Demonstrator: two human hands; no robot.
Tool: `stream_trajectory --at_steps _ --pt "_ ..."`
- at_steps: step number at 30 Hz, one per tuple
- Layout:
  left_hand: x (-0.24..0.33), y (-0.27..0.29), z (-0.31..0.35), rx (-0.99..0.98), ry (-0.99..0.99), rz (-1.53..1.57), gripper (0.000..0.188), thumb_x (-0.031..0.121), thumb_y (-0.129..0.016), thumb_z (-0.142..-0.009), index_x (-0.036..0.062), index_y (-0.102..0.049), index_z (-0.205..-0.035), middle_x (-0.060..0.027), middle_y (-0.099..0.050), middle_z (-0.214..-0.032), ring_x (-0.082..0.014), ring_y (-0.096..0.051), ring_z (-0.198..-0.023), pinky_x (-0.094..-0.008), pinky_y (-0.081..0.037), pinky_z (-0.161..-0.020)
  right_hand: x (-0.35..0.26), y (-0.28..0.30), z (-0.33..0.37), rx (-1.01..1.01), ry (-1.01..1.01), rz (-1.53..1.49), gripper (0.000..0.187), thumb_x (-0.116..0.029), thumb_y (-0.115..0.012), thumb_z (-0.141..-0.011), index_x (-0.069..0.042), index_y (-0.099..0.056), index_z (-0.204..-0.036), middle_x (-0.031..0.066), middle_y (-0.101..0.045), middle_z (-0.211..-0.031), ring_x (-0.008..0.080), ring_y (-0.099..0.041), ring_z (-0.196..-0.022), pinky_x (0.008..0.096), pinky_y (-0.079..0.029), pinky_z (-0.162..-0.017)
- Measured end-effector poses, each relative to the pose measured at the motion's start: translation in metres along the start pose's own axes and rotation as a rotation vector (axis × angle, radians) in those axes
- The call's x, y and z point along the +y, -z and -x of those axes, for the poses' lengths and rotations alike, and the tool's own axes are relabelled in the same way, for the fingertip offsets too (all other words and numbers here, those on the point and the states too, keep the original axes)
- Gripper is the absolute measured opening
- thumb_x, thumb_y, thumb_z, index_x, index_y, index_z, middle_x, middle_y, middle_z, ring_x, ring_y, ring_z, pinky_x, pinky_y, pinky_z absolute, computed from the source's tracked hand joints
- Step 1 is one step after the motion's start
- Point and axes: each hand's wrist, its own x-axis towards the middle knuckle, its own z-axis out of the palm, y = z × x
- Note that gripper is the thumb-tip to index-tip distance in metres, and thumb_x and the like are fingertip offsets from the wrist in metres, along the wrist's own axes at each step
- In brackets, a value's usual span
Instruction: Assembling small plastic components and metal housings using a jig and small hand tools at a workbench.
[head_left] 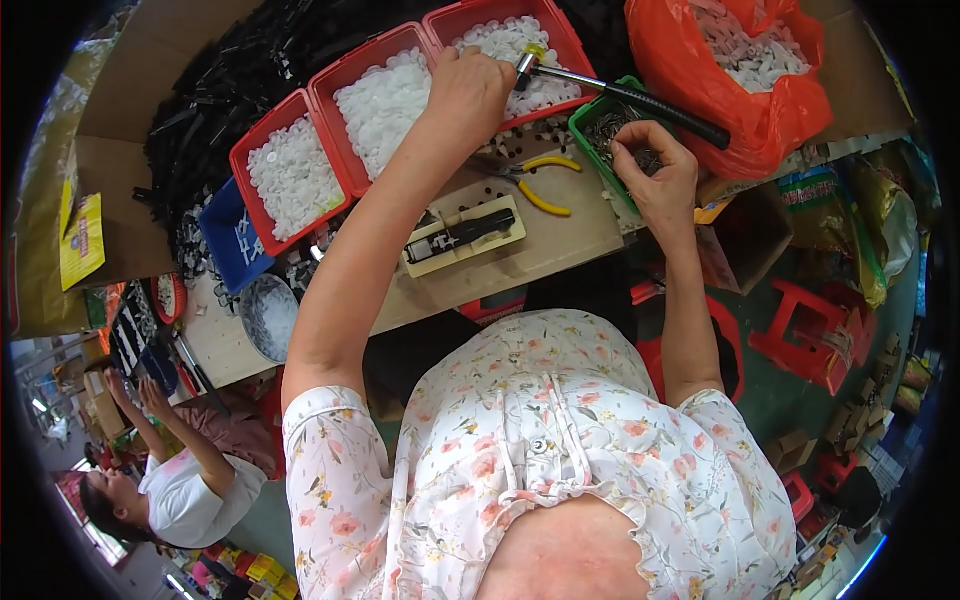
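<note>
My left hand [472, 98] reaches over the right-hand red bin [588, 88] of small white plastic parts [495, 38]. Its fingers curl downward beside the hammer [640, 98], and whatever they hold is hidden. Above the green bin [582, 128] of thin metal pins [603, 130], my right hand [660, 180] is closed, thumb and forefinger together; anything between them is too small to make out. The hammer lies across the bins, black handle toward the right. On the table before me, a cream fixture block [498, 246] cradles a black elongated part [468, 232]. Yellow-handled pliers [540, 185] rest behind it.
More red bins of white parts [295, 175] stand at left, near a blue bin [232, 225] and a metal bowl [270, 315]. Black parts [215, 130] are heaped behind. A red plastic bag [790, 110] sits at far right. Another person [190, 485] works at lower left.
</note>
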Motion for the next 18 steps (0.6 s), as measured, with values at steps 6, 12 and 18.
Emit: stream_trajectory --at_steps 6,12,18 --pt "-0.01 -0.002 -0.001 -0.017 -0.006 0.055 0.005 0.004 -0.059 -0.072 0.0068 -0.064 -0.072 -0.0129 -0.063 -0.072 -0.0318 -0.062 -0.082 -0.0424 -0.042 -0.072 0.001 0.004 0.004 -0.022 -0.045 -0.027 0.008 -0.004 -0.067 -0.083 0.001 -0.065 -0.089 -0.0003 -0.064 -0.078 0.0049 -0.055 -0.074 0.0229 -0.045 -0.069" --pt "-0.005 0.0 -0.001 0.032 -0.032 -0.096 0.006 0.006 -0.061 -0.073 0.0078 -0.066 -0.075 -0.0111 -0.065 -0.076 -0.0284 -0.063 -0.088 -0.0408 -0.044 -0.073 -0.003 0.0 0.002 -0.023 -0.007 -0.05 0.007 -0.004 -0.068 -0.083 0.0 -0.065 -0.088 -0.0004 -0.064 -0.077 0.0044 -0.055 -0.074 0.0223 -0.045 -0.069" --pt "-0.001 0.012 -0.003 -0.018 0.041 -0.126 0.003 0.005 -0.068 -0.071 0.0051 -0.069 -0.074 -0.011 -0.068 -0.08 -0.0296 -0.063 -0.085 -0.038 -0.047 -0.074 -0.014 -0.005 0.002 -0.025 0.018 -0.069 0.007 -0.004 -0.068 -0.084 0.001 -0.065 -0.089 -0.0003 -0.065 -0.08 0.0042 -0.056 -0.076 0.0218 -0.045 -0.07"
